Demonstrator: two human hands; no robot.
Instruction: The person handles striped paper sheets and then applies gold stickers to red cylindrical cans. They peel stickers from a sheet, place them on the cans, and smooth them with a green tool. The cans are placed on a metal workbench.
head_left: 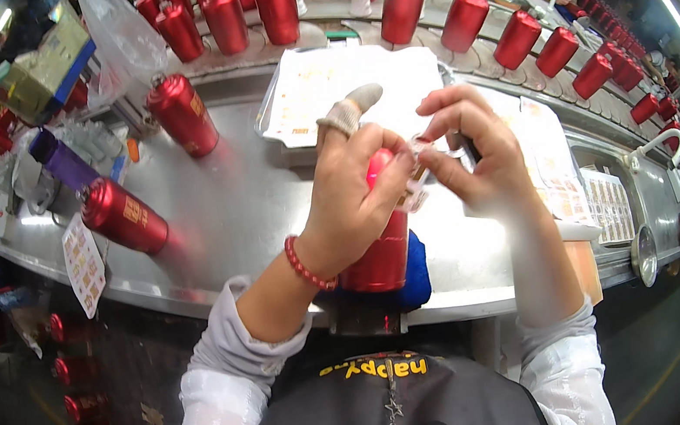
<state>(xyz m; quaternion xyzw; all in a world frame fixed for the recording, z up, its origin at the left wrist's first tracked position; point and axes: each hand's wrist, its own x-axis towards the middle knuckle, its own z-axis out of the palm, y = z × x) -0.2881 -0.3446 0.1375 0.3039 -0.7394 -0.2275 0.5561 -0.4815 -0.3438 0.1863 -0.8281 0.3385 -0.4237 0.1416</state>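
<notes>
Over a red bottle [378,259], my left hand [337,191] pinches a small decal [416,182], a clear-looking piece with gold marks, between thumb and forefinger. A cloth finger cover and a red bead bracelet are on this hand. My right hand [475,144] closes its thumb and forefinger at the decal's upper edge, its other fingers raised. The bottle leans on a blue cloth [415,276] at the table's front edge, and my left hand hides its upper part. Just beyond both hands lies a stack of white decal sheets [346,75].
Two red bottles with gold marks, one upright [183,117] and one tilted [125,216], stand on the metal table [242,201] at left. Nearby are a purple bottle [64,161] and a hanging sheet [84,266]. A conveyor [438,44] carries several red bottles behind. More sheets [551,154] lie right.
</notes>
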